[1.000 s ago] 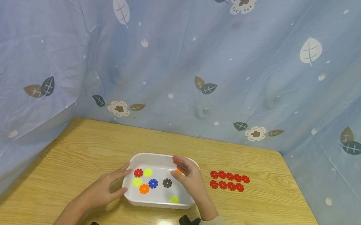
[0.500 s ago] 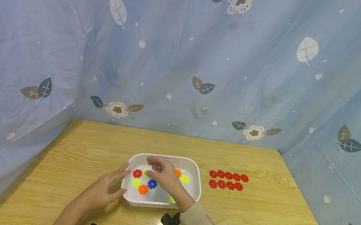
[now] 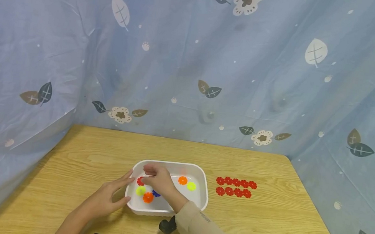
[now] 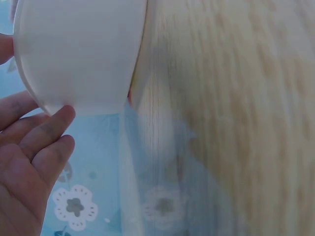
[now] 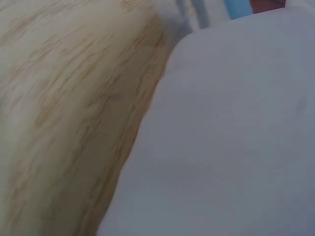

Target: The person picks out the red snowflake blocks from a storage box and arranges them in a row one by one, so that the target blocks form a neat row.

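Note:
A white tray holds several plastic snowflake discs: a red disc, a yellow disc, an orange disc and a partly covered blue disc toward the left. Farther right lie another orange disc and a yellow disc. My left hand touches the tray's left end, fingers and thumb spread along it; in the left wrist view, fingertips rest against its outer wall. Over the left half, my right hand hovers with thumb and fingers apart, beside the red disc. It covers some discs.
Two rows of red snowflake discs, a back row and a front row, lie on the wooden table right of the tray. A patterned blue curtain encloses the back and sides. Black wrist mounts hang below the hands.
My right hand has swung left across the tray, from its right end to above the red disc. The right-hand orange and yellow discs are uncovered now. My left hand stays on the tray.

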A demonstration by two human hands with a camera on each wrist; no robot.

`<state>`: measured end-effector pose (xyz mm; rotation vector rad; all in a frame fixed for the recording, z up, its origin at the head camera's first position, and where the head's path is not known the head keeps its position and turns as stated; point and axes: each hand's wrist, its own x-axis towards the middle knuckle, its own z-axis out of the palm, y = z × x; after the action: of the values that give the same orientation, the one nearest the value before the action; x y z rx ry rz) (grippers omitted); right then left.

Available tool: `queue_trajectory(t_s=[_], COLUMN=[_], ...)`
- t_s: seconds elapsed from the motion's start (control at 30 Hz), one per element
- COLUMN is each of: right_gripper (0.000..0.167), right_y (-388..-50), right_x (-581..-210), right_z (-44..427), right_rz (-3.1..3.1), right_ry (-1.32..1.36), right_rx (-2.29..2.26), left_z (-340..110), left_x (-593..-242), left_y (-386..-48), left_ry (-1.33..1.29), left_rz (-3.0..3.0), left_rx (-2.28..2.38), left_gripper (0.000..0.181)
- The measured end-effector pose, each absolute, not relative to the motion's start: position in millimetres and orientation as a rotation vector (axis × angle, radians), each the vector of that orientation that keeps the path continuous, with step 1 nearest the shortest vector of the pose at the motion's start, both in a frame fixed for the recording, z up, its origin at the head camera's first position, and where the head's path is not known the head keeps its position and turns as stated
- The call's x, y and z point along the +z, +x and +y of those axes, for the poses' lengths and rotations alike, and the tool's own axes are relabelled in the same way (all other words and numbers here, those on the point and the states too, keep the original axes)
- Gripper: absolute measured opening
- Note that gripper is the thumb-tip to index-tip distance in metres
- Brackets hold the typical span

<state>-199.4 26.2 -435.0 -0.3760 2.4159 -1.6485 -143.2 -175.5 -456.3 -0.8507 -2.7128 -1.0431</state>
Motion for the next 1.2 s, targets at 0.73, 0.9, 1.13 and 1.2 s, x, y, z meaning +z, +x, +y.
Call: queue_trajectory(t_s=[0.73,0.9,1.13,1.2], right_gripper=[0.035,0.031,0.023,0.02], right_y=[-212.0,-211.8,-209.7,-209.2], right_x=[-466.9,-466.2,-465.8,-466.1], right_z=[7.1,2.1,1.8,2.5], right_rz=[2.73,2.796,2.8,2.8], right_ry=[-0.376,-0.417,-0.418,-0.436], right_rx=[-1.245,-1.146,-1.079,-1.065], left_z=[-174.8,-175.8,-175.0,-174.7], left_x=[-455.4,-454.3,-456.3,-457.2], left_y=[-144.1,-143.3,-143.0,-143.1], left_ry=[-0.842,-0.83,-0.841,-0.842], left_rz=[-2.711,-2.715,-2.709,-2.703], left_rx=[-1.022,-1.025,-1.011,-1.004], left_gripper=[0.055,0.054,0.054,0.054])
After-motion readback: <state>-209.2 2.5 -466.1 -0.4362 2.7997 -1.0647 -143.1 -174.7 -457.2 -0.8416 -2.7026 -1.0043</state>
